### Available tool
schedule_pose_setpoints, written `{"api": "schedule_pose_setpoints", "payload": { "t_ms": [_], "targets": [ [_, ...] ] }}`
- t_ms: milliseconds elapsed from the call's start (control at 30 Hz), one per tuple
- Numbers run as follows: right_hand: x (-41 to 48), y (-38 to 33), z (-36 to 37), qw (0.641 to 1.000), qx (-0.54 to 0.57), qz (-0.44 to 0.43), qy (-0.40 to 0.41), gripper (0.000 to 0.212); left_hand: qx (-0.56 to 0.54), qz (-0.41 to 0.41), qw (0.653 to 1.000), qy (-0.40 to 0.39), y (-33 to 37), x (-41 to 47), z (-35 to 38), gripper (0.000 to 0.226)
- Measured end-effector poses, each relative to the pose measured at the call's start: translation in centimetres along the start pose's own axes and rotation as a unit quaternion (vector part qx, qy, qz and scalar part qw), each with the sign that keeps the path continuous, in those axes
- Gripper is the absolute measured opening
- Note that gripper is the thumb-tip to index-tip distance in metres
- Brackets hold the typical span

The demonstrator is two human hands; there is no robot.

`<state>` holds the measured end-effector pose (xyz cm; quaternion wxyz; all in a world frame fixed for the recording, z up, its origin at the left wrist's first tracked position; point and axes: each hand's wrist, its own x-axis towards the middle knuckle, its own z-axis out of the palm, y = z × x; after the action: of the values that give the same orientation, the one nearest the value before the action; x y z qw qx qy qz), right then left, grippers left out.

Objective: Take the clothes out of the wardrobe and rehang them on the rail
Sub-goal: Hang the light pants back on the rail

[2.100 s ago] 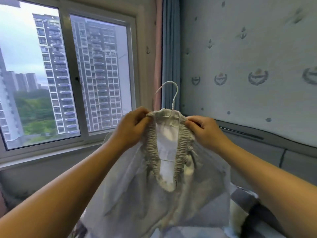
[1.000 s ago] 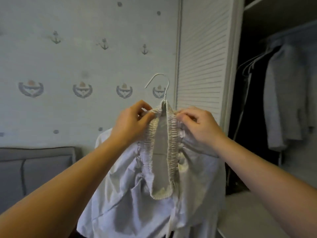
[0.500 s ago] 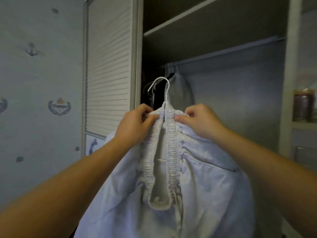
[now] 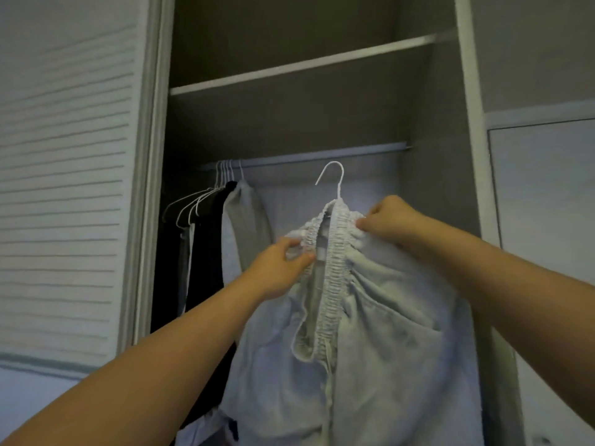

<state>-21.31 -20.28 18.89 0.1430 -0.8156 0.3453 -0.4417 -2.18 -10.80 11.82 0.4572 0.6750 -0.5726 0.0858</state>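
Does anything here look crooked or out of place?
The elastic waistband of the pale garment is scrunched around the white hanger, and the left hand pinches it lower than the right hand, so it sits lopsided. The hook is below the rail, not on it.

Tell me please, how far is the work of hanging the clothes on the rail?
Done: several garments hang on the rail at its left end. In hand: both the left hand and right hand pinch the elastic waistband of a pale garment on a white hanger. Left: its hook is below the rail, not yet on it.
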Motion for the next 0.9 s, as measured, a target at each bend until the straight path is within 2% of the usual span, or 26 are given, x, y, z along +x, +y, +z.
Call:
{"api": "schedule_pose_setpoints", "payload": {
  "t_ms": [133,233,300,500,600,700,800,900],
  "targets": [
    [1.6,-2.4,1.4,0.975,0.199,0.093,-0.042,0.013,-0.022,0.042,0.998,-0.047,-1.5,1.4,-0.7,0.062],
    [3.4,-3.9,3.6,0.928,0.321,0.152,-0.114,0.018,-0.05,0.063,0.996,-0.05,-2.7,1.5,-2.2,0.053],
    [4.2,-4.9,5.4,0.902,0.374,0.167,-0.136,0.02,-0.055,0.078,0.995,-0.042,-3.2,1.2,-3.4,0.045],
    [6.3,-7.3,11.1,0.861,0.475,0.116,-0.14,0.014,-0.033,0.087,0.995,-0.037,-5.2,1.8,-6.8,0.049],
    [8.3,-7.8,13.8,0.859,0.493,0.081,-0.113,0.018,0.008,0.083,0.996,-0.038,-6.8,3.1,-7.9,0.057],
    [10.6,-7.8,15.8,0.863,0.496,0.051,-0.086,0.024,0.03,0.093,0.995,-0.008,-8.0,4.5,-8.9,0.065],
    [13.2,-8.0,17.8,0.866,0.495,0.01,-0.068,0.019,0.071,0.11,0.991,0.018,-8.4,6.1,-9.4,0.053],
    [16.2,-8.5,19.6,0.868,0.494,-0.029,-0.043,0.024,0.172,0.115,0.977,0.053,-8.7,8.4,-9.7,0.03]
  ]
}}
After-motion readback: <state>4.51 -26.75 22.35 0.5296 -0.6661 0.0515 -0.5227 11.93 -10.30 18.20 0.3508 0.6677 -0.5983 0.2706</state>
